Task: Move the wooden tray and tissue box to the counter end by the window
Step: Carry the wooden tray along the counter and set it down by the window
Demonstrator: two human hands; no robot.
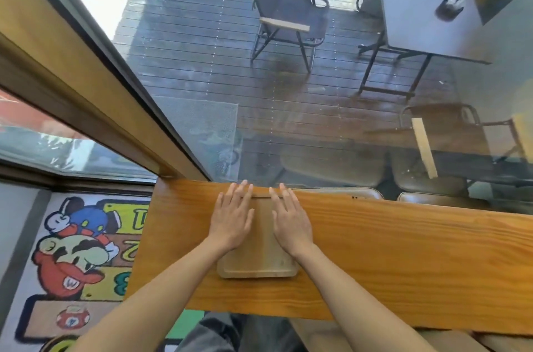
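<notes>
From my head view I look down on a narrow worktop [375,250] of orange-brown grained wood that runs along a big window [288,92]. A wooden tray [259,262] lies flat on it, pale, roughly square, with rounded corners and a low raised rim. Its far edge sits almost at the worktop's window-side edge; its near edge leaves a band of bare wood before the worktop's front edge.

My left hand [232,220] rests palm down on the tray's left half, and my right hand [290,222] rests palm down on its right half. The fingers [240,193] of both hands are flat and extended, slightly spread, their tips reaching the tray's far rim; they are pressing on the tray, not curled around it.

The worktop's left end lies a little left of the tray, with a wooden window frame [86,86] rising beyond that end. To the right, the worktop stretches away bare. A cartoon-printed rug [72,250] covers the floor below the left end. I see no tissue box here.
</notes>
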